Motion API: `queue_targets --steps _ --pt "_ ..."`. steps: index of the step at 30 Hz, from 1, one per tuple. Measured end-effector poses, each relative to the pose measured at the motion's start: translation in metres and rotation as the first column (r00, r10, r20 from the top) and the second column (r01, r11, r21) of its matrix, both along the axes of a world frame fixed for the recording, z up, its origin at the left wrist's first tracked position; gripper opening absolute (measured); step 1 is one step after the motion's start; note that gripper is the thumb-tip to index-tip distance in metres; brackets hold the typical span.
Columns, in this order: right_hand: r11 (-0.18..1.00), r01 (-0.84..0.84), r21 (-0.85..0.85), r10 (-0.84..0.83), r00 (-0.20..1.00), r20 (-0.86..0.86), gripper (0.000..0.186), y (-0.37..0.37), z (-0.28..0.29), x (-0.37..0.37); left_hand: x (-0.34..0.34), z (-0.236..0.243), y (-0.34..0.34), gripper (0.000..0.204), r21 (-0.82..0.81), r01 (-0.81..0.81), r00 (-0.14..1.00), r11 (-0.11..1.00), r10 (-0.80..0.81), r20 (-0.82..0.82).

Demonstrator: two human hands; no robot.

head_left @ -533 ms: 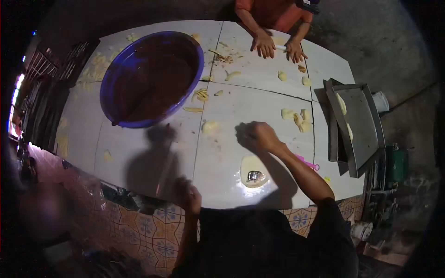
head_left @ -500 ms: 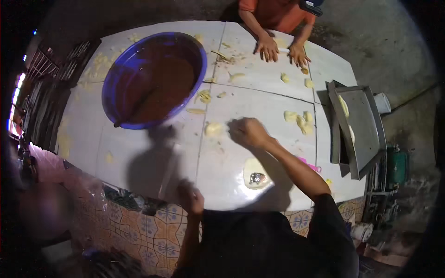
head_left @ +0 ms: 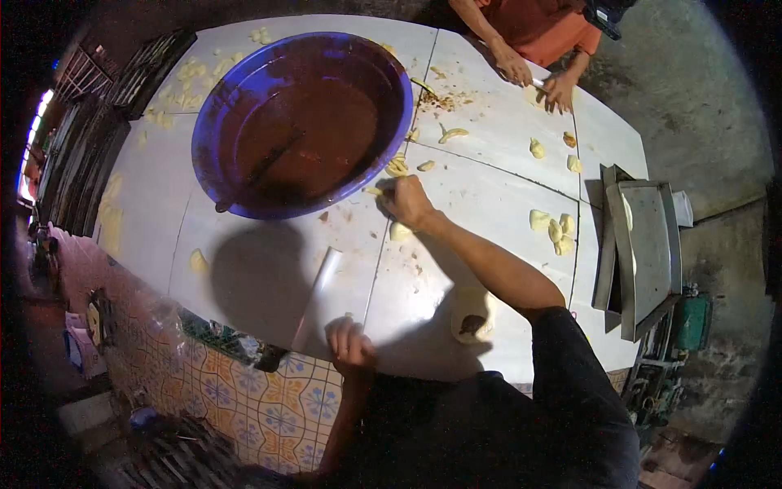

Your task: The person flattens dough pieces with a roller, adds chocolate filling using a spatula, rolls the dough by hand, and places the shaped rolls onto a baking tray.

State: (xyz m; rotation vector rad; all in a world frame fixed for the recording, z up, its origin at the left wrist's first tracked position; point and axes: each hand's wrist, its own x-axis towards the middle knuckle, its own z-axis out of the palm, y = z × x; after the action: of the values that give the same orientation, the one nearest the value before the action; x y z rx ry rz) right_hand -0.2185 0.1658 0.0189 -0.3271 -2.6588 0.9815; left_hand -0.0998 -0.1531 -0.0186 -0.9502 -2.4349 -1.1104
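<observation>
My right hand [head_left: 410, 204] reaches across the white table beside the blue basin, its fingers closed on the end of a pale yellow strip [head_left: 373, 191]. A dough lump [head_left: 400, 232] lies just under that hand. At the near table edge, my left hand [head_left: 350, 342] is empty, its fingers loosely bent and apart. A white rolling pin [head_left: 324, 275] lies beside my left hand. Below my right forearm, a flattened dough sheet [head_left: 466, 303] carries a dark filling [head_left: 472, 324], partly in shadow.
The large blue basin [head_left: 204, 175] contains brown matter and a dark stick. Opposite, a co-worker's hands [head_left: 533, 77] work a white roller over dough. Dough pieces [head_left: 562, 232] lie at right, near stacked metal trays [head_left: 652, 253]. Crumbs [head_left: 444, 99] and yellow scraps are scattered about.
My right hand has moved left and away from me, from beside the dough lump to the yellow strip. My left hand now rests at the table edge. The view has shifted.
</observation>
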Motion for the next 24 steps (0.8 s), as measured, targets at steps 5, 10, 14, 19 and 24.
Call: queue_targets --steps 5,10,14,19,24 --pt "0.999 0.007 0.033 -0.01 0.996 0.086 0.014 0.01 0.006 -0.012 0.003 0.007 0.001 0.016 0.017 -0.046 0.996 0.999 0.047 -0.071" --pt "0.997 0.023 0.072 -0.023 1.0 -0.01 0.019 0.024 0.003 0.0 0.01 -0.006 -0.004 0.017 -0.007 -0.068 0.992 0.998 0.067 -0.104" --pt "0.987 0.144 0.075 -0.145 0.989 0.013 0.018 0.045 0.0 0.009 0.015 -0.015 -0.002 0.019 -0.019 -0.105 0.993 0.994 0.104 -0.049" --pt "0.998 0.004 -0.064 0.006 0.986 0.167 0.014 0.035 0.06 0.077 0.013 -0.003 -0.013 0.023 -0.089 -0.118 0.993 0.989 0.115 -0.037" --pt "0.971 -0.171 -0.169 0.208 0.95 0.232 0.031 0.001 0.085 0.239 0.024 0.016 0.027 0.023 0.274 0.114 0.95 0.955 -0.185 0.252"
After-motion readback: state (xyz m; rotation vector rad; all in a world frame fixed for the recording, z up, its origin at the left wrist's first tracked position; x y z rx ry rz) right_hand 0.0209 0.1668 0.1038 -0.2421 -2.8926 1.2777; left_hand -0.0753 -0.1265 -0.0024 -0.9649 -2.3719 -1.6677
